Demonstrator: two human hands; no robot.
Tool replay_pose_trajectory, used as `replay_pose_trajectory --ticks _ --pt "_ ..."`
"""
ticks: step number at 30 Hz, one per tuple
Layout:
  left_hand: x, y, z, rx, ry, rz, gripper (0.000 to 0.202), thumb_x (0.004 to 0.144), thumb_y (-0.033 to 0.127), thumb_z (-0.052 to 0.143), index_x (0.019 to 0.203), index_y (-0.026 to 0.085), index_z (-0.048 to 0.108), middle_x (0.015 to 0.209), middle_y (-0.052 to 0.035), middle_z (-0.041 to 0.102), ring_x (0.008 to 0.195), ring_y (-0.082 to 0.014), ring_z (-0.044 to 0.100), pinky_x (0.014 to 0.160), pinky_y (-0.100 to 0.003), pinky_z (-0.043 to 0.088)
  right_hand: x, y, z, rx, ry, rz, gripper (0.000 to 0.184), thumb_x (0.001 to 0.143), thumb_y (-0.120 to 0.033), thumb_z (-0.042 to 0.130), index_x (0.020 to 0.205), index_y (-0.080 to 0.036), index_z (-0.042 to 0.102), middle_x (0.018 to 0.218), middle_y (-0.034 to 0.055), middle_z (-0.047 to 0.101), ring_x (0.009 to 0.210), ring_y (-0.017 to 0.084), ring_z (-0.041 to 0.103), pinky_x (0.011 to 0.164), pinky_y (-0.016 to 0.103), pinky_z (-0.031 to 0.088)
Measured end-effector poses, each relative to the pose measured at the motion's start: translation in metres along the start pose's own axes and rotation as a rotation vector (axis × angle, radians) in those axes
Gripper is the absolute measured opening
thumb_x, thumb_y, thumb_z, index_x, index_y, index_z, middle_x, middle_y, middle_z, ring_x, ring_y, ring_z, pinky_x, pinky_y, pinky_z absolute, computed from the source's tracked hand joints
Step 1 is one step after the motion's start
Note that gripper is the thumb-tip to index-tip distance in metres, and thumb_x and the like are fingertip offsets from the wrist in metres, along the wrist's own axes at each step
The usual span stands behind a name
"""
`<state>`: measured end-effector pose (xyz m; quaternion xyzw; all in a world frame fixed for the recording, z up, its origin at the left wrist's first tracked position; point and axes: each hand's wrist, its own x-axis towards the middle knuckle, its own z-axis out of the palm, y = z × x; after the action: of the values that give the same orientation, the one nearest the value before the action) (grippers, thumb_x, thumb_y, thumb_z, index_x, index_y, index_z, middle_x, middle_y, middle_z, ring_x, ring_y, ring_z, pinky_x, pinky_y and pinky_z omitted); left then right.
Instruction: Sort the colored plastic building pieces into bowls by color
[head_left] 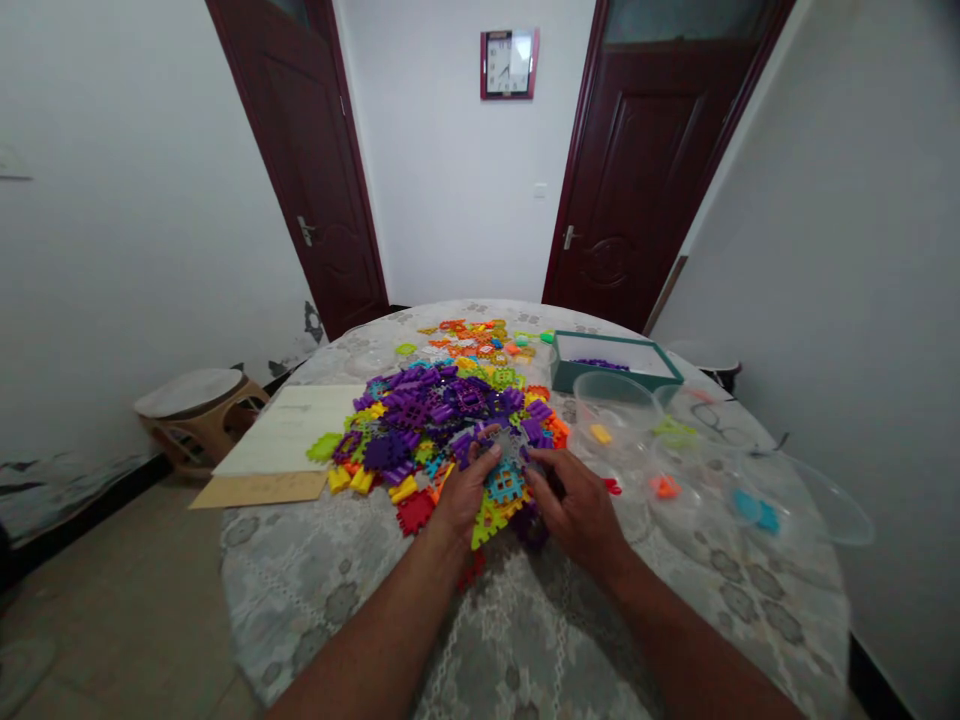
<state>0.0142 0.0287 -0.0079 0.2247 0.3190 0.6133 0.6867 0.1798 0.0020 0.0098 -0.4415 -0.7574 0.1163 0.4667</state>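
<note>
A heap of plastic interlocking pieces (435,410), mostly purple with orange, yellow, green and blue ones, covers the middle of a round table (360,590). My left hand (461,495) rests at the heap's near edge, its fingers curled and pinching a grey piece (510,443) at the top. My right hand (574,505) lies just right of it, fingers bent over purple pieces; what it grips is hidden. A blue piece (506,483) and a yellow-green one (486,520) lie between the two hands.
A teal box (611,362) with purple pieces stands at the back right. Several clear plastic bowls (619,400) holding single coloured pieces sit to the right. A white sheet and cardboard (292,430) overhang the left edge. A wooden stool (199,405) stands left of the table.
</note>
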Motion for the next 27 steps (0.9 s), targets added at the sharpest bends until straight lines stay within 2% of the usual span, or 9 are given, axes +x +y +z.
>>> replay_pose_trajectory --ticks 5,9,11,15,19,22,24,27 --pt "0.004 0.008 -0.005 0.019 0.019 -0.011 0.071 0.077 0.024 0.084 0.144 0.021 0.061 0.097 -0.0064 0.082 0.079 -0.0246 0.079 0.076 -0.040 0.067 0.025 0.003 -0.027 -0.125 -0.097 0.055 0.024 0.100 -0.026 0.057 0.118 -0.021 0.072 0.112 0.0091 0.077 0.103 0.024 0.073 0.094 0.038 0.056" --pt "0.006 0.009 -0.007 0.017 0.013 -0.008 0.072 0.077 0.024 0.083 0.145 0.022 0.061 0.094 -0.0068 0.082 0.078 -0.0256 0.079 0.074 -0.040 0.067 0.074 0.020 -0.044 -0.280 -0.252 0.062 0.026 0.099 -0.024 0.056 0.115 -0.022 0.076 0.109 0.0084 0.079 0.098 0.024 0.073 0.091 0.035 0.053" --pt "0.008 0.009 -0.009 0.037 0.027 -0.005 0.073 0.075 0.025 0.083 0.145 0.024 0.061 0.094 -0.0062 0.082 0.079 -0.0256 0.079 0.073 -0.040 0.066 0.107 0.035 -0.043 -0.356 -0.284 0.117 0.026 0.099 -0.024 0.058 0.116 -0.021 0.077 0.107 0.0091 0.080 0.095 0.023 0.073 0.088 0.033 0.052" --pt "0.008 0.011 -0.012 0.056 0.032 -0.024 0.076 0.074 0.026 0.083 0.147 0.023 0.059 0.089 -0.0057 0.081 0.079 -0.0272 0.080 0.070 -0.040 0.066 0.172 0.068 -0.028 -0.460 -0.190 0.273 0.029 0.097 -0.023 0.060 0.119 -0.015 0.077 0.114 0.0136 0.079 0.103 0.024 0.071 0.096 0.033 0.049" --pt "0.007 0.014 -0.015 0.044 0.020 -0.058 0.082 0.074 0.026 0.083 0.151 0.022 0.055 0.086 -0.0060 0.081 0.077 -0.0280 0.079 0.067 -0.040 0.065 0.213 0.091 -0.013 -0.459 -0.128 0.320 0.037 0.098 -0.017 0.054 0.130 -0.009 0.072 0.124 0.0170 0.076 0.110 0.024 0.069 0.101 0.033 0.048" --pt "0.007 0.016 -0.017 0.037 0.005 -0.058 0.082 0.075 0.028 0.083 0.151 0.022 0.055 0.086 -0.0062 0.081 0.075 -0.0272 0.079 0.066 -0.038 0.065 0.223 0.093 -0.007 -0.431 -0.142 0.325 0.042 0.098 -0.012 0.049 0.135 -0.007 0.069 0.128 0.0182 0.074 0.101 0.021 0.072 0.097 0.032 0.049" --pt "0.008 0.016 -0.017 0.034 0.010 -0.060 0.080 0.075 0.026 0.083 0.150 0.020 0.056 0.088 -0.0068 0.081 0.074 -0.0263 0.079 0.065 -0.036 0.064 0.218 0.085 -0.006 -0.405 -0.173 0.311 0.040 0.098 -0.013 0.049 0.131 -0.007 0.071 0.126 0.0174 0.075 0.091 0.019 0.073 0.093 0.032 0.051" --pt "0.009 0.015 -0.016 0.021 0.011 -0.054 0.078 0.074 0.023 0.083 0.148 0.019 0.058 0.092 -0.0076 0.082 0.075 -0.0261 0.080 0.066 -0.036 0.064 0.196 0.060 -0.005 -0.324 -0.294 0.267 0.031 0.097 -0.021 0.056 0.120 -0.014 0.077 0.107 0.0096 0.080 0.077 0.017 0.072 0.081 0.029 0.053"
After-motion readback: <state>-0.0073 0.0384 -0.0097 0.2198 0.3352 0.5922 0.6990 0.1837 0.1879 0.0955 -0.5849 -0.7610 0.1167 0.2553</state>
